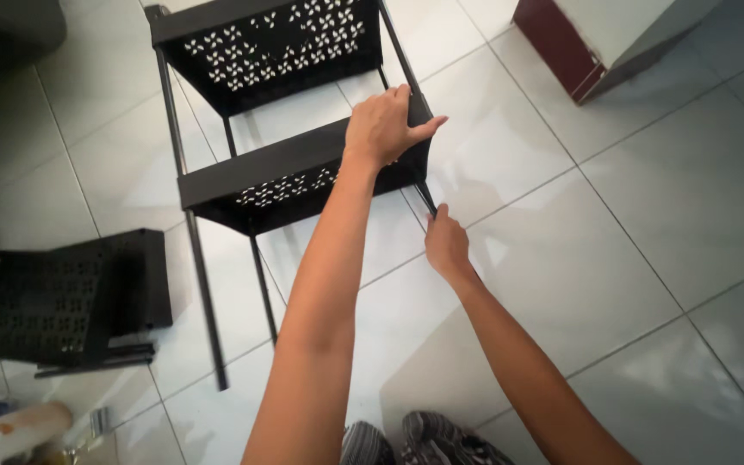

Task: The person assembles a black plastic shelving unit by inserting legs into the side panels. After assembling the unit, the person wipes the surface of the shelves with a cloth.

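A black plastic shelf rack lies tilted on the white tiled floor, with two perforated trays (282, 176) joined by thin black poles (204, 293). My left hand (385, 125) grips the near right corner of the lower tray. My right hand (447, 245) pinches the black pole just below that same corner. The upper tray (264, 47) sits farther away at the top of the view.
A separate black perforated tray (53, 297) with loose poles lies on the floor at the left. A dark red and white cabinet (600, 39) stands at the top right. Striped fabric (424, 439) shows at the bottom edge. Small items (10, 430) sit in the bottom left corner.
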